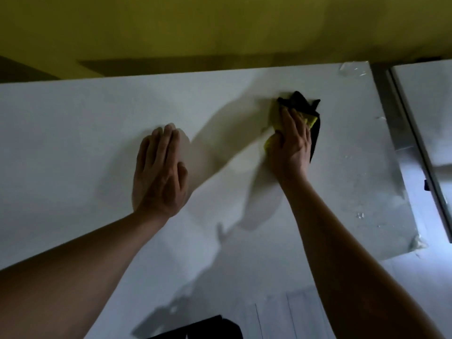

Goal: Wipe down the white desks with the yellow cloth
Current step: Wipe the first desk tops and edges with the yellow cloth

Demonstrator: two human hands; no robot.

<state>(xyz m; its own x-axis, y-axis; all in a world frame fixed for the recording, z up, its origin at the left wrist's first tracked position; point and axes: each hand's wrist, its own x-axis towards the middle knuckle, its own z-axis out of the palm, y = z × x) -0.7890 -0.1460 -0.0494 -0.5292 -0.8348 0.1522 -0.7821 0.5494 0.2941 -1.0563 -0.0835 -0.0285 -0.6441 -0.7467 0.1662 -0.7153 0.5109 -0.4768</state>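
The yellow cloth [308, 118], bunched, runs lengthwise toward upper frame; my right hand [292, 140] grips it, fingers curled. My left hand [159, 172] lies flat, fingers straight, on the white desk [73, 143].

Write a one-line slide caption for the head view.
Right hand presses the yellow cloth onto the white desk; left hand rests flat beside it.

both arms reach forward; left hand [159, 172] lies flat, right hand [291, 140] fingers curled.
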